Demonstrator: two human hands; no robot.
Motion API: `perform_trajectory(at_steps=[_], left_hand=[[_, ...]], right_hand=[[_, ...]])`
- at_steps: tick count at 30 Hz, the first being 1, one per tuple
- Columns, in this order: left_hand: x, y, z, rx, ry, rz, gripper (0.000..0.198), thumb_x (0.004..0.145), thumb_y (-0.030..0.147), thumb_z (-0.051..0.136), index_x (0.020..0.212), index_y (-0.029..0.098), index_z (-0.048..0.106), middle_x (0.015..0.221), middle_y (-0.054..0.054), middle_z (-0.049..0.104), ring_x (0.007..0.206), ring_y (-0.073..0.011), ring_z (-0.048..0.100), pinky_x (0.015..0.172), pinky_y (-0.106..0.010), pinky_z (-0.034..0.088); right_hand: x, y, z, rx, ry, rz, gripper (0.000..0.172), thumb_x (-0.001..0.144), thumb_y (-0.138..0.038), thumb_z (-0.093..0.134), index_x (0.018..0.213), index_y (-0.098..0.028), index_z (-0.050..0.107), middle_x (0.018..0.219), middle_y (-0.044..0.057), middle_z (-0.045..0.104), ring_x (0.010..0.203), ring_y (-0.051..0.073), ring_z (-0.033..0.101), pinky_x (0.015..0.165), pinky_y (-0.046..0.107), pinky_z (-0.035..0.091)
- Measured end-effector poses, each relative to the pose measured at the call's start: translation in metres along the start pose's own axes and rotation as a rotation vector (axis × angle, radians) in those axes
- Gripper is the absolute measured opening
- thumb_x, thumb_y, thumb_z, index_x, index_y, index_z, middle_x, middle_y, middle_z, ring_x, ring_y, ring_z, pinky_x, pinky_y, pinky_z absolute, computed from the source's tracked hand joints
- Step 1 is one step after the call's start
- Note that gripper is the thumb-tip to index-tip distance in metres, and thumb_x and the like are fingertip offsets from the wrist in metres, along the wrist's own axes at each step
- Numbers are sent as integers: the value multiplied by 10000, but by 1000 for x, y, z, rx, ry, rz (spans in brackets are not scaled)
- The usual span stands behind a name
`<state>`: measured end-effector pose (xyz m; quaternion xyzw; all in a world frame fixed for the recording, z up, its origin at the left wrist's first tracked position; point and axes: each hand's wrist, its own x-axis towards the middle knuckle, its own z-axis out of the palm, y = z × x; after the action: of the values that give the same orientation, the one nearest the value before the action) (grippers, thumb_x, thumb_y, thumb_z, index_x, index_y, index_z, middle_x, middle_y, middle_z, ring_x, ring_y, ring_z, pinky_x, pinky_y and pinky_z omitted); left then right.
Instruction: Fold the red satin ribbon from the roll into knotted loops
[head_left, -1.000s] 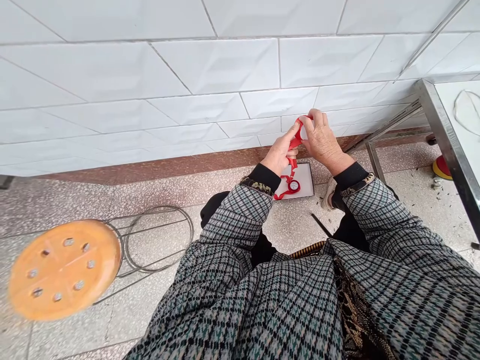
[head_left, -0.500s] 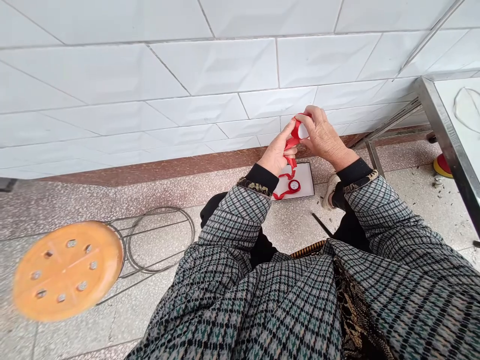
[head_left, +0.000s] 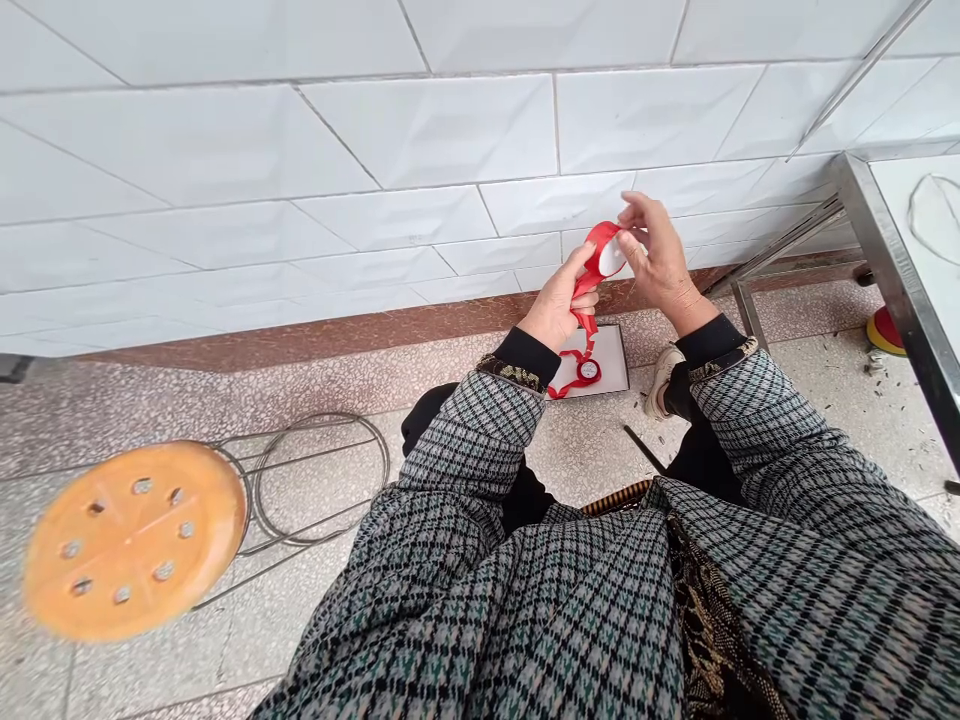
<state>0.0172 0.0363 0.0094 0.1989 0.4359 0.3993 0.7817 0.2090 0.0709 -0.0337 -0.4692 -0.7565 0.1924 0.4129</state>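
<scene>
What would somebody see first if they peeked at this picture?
Probably the bright red ribbon, looped up between the left hand and right hand in front of the white tiled wall. Next, the round orange stool on the floor at lower left.

Grey-green houndstooth coat sleeves [head_left: 480, 440] fill the lower frame, black cuffs with gold-patterned trim [head_left: 517, 368], dark trousers [head_left: 525, 495].

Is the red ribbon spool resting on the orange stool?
No, the red ribbon spool lies on a white card on the floor.
</scene>
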Motion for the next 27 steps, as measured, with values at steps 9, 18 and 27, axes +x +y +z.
perform_trajectory(at_steps=[9,18,27], left_hand=[[1,-13,5,57,66,130,443,923,554,865,813,231,582,543,85,409,432,-49,249,443,-274,141],[-5,-9,6,14,-33,36,385,969,600,780,939,238,653,541,87,421,412,-54,229,428,-281,160],[-8,-7,5,-50,-108,-38,340,1011,548,720,943,223,647,575,81,392,419,-53,244,430,-256,198]], right_hand=[[-1,-12,2,402,16,288,736,914,-891,660,1355,-306,726,1349,83,739,1245,267,698,1117,536,600],[8,-28,-14,645,-105,377,810,674,-846,909,1235,-295,712,1181,36,783,1107,254,728,998,466,624],[6,-40,-4,803,-129,436,809,550,-732,1025,1112,-260,683,1032,23,768,977,217,724,936,405,642]])
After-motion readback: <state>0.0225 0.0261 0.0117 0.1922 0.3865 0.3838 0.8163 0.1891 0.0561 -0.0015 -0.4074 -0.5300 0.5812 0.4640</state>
